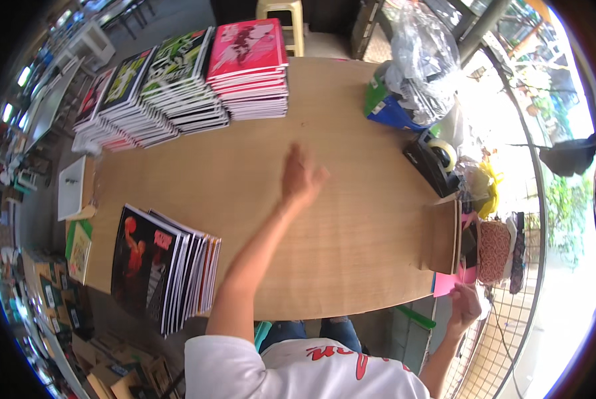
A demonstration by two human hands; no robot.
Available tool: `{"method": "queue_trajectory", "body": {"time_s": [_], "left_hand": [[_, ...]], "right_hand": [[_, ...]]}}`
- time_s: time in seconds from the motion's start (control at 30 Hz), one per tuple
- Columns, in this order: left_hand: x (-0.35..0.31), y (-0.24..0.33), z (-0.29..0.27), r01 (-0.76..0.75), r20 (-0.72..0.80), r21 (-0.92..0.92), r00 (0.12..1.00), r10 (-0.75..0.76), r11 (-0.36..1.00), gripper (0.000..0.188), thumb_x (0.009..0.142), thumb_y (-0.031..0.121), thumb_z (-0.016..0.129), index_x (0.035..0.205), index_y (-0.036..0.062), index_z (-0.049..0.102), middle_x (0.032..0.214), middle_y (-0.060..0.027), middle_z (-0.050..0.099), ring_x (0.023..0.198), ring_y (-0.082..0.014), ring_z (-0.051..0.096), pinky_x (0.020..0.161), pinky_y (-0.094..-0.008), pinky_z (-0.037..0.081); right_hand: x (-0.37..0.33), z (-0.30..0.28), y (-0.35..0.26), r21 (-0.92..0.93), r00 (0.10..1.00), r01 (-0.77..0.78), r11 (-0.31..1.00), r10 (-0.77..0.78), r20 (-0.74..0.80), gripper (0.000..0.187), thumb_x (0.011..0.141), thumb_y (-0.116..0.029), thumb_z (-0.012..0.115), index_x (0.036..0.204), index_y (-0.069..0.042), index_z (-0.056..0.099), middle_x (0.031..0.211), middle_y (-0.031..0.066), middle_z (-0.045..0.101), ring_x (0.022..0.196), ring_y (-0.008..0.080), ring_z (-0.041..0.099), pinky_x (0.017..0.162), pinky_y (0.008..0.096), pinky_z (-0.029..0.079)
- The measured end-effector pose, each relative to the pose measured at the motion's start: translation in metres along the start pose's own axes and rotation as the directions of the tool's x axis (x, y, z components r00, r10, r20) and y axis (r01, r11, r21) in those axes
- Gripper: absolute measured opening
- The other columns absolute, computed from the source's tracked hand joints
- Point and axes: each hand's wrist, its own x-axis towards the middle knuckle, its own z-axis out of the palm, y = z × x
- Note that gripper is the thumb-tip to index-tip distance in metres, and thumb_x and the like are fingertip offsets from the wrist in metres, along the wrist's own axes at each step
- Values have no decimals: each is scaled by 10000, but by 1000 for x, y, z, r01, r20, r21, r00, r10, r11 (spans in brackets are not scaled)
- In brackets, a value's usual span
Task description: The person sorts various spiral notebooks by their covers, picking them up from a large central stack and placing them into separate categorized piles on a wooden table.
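My left hand [302, 176] is over the middle of the wooden table [351, 246], holding nothing that I can see. Its thumb stands apart and its fingers stretch forward, smeared by motion. At the table's right end, my right hand [465, 307] has its fingers curled together beside a pink sheet [449, 282]. What is between those fingers is too small to make out. Near the front left edge lies a fanned stack of dark-covered notebooks [145, 259], with a basketball player on the top cover. Further back stand a pink notebook stack [248, 50] and a green-and-black notebook stack [177, 60].
More notebook stacks [126, 80] stand at the back left, above a white tray [72, 188]. Along the right side are a black tape dispenser [431, 163], a bag of clear plastic [424, 66], a wooden box [444, 236] and a patterned pouch [494, 251]. Behind the table is a stool [281, 10].
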Motion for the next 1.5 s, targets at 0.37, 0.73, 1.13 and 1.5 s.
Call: {"method": "queue_trajectory", "body": {"time_s": [0.37, 0.73, 1.13, 1.5], "left_hand": [[-213, 238, 112, -555, 513, -656, 169, 841, 512, 550, 868, 385, 552, 1336, 104, 486, 1269, -138, 581, 1219, -365, 496, 1054, -519, 320], [-233, 261, -94, 747, 738, -475, 626, 251, -465, 981, 806, 827, 130, 1519, 154, 106, 1579, -91, 79, 1392, -263, 262, 1112, -492, 198], [-344, 175, -91, 287, -34, -746, 885, -464, 601, 862, 877, 722, 294, 1471, 98, 259, 1522, -170, 219, 1380, -335, 263, 1108, -490, 234], [-389, 70, -433, 141, -294, -843, 687, -665, 519, 647, 885, 598, 437, 1281, 89, 498, 1359, -101, 484, 1047, -150, 557, 819, -276, 408]], "right_hand": [[-80, -14, -14, -5, 972, -205, 979, 203, -120, 152, 853, -77, 644, 925, 57, 649, 804, 103, 600, 687, 151, 582, 648, 260, 462], [-124, 88, 92, -194, 923, 122, 973, -40, 382, 761, 892, -562, 506, 1410, -33, 333, 1383, 200, 439, 1241, 356, 464, 1009, 451, 379], [-143, 96, -117, 811, 592, 137, 569, -704, 393, 686, 911, -560, 438, 1389, -70, 388, 1473, 205, 313, 1353, 338, 342, 1102, 521, 262], [-137, 187, -80, 298, 453, -481, 824, -57, 890, 934, 844, -454, 669, 1509, -126, 101, 1183, 199, 558, 890, 254, 624, 657, 366, 556]]}}
